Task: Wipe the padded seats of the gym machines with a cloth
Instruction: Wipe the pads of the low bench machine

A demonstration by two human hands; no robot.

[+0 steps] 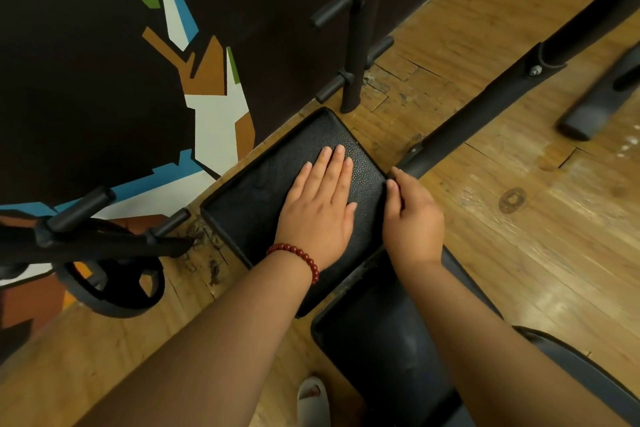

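The left hand [317,204] lies flat on the padded seat [252,198], the right hand [412,218] curls over its right edge, and a weight plate [114,288] stands on the floor [519,253] to the left.

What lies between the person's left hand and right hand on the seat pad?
A narrow strip of bare black seat pad, seen in the head view: the left hand lies flat on it, and the right hand grips its edge.
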